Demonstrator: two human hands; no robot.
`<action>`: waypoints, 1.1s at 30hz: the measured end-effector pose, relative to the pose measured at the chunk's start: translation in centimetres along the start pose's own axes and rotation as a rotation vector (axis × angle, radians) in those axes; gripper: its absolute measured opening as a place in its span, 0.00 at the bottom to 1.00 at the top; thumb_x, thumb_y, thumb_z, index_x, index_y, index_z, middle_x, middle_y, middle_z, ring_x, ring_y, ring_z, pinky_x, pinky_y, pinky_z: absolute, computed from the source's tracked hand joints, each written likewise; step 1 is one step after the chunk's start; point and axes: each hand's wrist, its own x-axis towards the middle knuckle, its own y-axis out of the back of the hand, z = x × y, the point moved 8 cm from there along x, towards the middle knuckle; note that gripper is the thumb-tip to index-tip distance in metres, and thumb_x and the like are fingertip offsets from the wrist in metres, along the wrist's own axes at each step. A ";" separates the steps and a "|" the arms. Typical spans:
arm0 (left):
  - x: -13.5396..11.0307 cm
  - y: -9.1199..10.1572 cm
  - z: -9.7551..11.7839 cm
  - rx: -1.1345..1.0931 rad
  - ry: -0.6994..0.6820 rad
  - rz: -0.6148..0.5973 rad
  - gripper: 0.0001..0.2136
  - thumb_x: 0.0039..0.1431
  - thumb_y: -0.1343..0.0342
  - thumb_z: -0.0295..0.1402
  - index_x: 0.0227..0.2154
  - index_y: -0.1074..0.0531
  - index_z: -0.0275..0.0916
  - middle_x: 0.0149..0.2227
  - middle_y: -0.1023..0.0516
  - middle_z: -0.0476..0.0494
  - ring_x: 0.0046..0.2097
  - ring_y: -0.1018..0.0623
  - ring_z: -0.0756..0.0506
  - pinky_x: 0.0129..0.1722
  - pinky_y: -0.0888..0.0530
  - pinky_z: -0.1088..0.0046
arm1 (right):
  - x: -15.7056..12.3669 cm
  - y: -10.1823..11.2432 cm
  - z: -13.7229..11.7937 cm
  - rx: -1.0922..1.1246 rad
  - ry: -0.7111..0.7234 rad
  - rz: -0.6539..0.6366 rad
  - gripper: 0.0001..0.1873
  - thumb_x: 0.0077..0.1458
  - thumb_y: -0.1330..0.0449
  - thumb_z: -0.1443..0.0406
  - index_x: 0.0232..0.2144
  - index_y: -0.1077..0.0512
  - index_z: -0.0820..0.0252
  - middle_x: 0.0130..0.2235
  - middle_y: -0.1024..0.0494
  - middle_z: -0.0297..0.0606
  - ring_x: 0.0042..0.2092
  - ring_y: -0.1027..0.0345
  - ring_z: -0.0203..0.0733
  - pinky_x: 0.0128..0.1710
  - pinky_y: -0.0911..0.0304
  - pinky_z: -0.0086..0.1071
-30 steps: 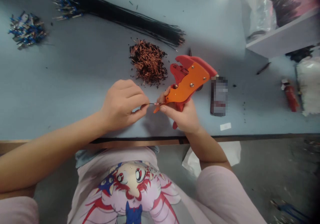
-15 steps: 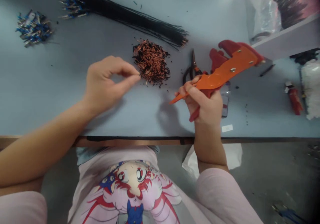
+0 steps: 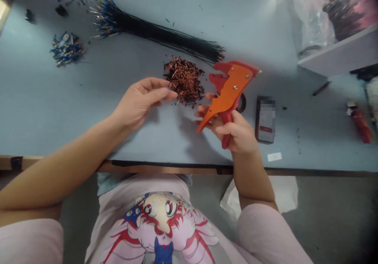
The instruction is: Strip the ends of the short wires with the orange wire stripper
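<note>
My right hand (image 3: 233,132) is wrapped loosely around an orange and red wire stripper (image 3: 230,95), its handles apart and its jaws pointing up and away from me. My left hand (image 3: 144,98) is closed in a pinch at the near-left edge of a pile of copper wire ends and black insulation bits (image 3: 187,81). Between those fingertips shows a small blue piece (image 3: 169,87), which looks like a terminal; most of it is hidden. Beyond the pile lies a long bundle of black wires (image 3: 165,36), with blue terminals at the left end and bare copper at the right.
A small heap of blue terminals (image 3: 67,48) lies at the left. To the right are a phone (image 3: 265,120), a white label (image 3: 274,157), a pen (image 3: 321,88) and a red-handled tool (image 3: 360,124). A bin wall (image 3: 336,47) with plastic bags stands at the back right.
The wire stripper has swung to a steeper angle and moved left, closer to the pile. My left hand has shifted slightly right, and a blue piece now shows in its fingers. The view has shifted.
</note>
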 end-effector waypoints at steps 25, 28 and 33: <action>-2.6 -4.0 0.0 0.030 -0.060 -0.178 0.08 0.55 0.36 0.39 0.28 0.22 0.41 0.30 0.20 0.47 0.31 0.22 0.47 0.34 0.24 0.68 | -1.1 -5.7 4.5 0.453 -0.329 -0.487 0.20 0.48 0.36 0.66 0.44 0.34 0.62 0.34 0.23 0.36 0.32 0.25 0.42 0.35 0.24 0.44; -2.7 -4.6 -0.4 -0.110 0.004 -0.219 0.08 0.53 0.34 0.40 0.31 0.21 0.42 0.33 0.18 0.46 0.35 0.20 0.46 0.39 0.22 0.66 | -1.4 -6.0 4.6 0.455 -0.331 -0.562 0.18 0.51 0.36 0.66 0.44 0.34 0.63 0.34 0.23 0.38 0.33 0.25 0.42 0.35 0.24 0.45; -3.2 -5.2 -0.7 -0.158 0.045 -0.254 0.11 0.52 0.32 0.39 0.35 0.20 0.39 0.36 0.18 0.45 0.39 0.20 0.46 0.43 0.24 0.68 | -1.7 -6.4 4.5 0.493 -0.291 -0.657 0.17 0.54 0.36 0.63 0.43 0.34 0.65 0.34 0.24 0.39 0.32 0.24 0.43 0.35 0.24 0.46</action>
